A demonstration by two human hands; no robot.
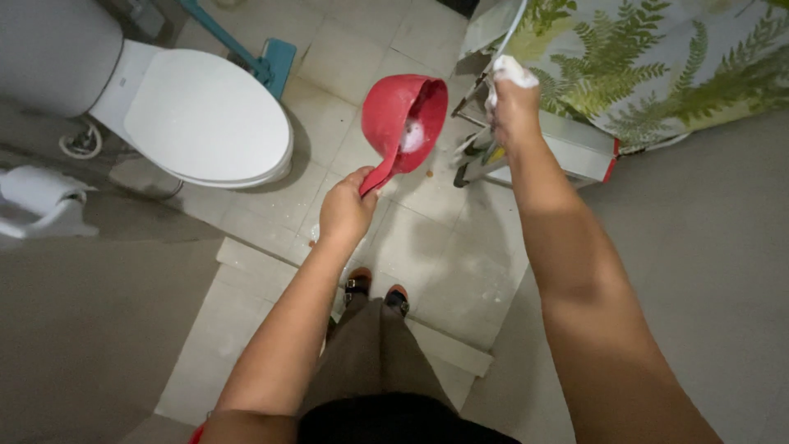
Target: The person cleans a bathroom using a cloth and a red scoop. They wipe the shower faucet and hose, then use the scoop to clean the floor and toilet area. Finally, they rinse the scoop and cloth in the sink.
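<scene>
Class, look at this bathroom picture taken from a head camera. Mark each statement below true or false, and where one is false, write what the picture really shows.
1. The left hand holds a red scoop by its handle. True.
2. The scoop is blue. False: it is red, with white foam inside.
3. The toilet has its lid closed. True.
4. The right hand is empty. False: it grips something white and foamy.
5. A curtain with a green fern pattern hangs at the upper right. True.
6. The floor is carpeted. False: it is tiled.
</scene>
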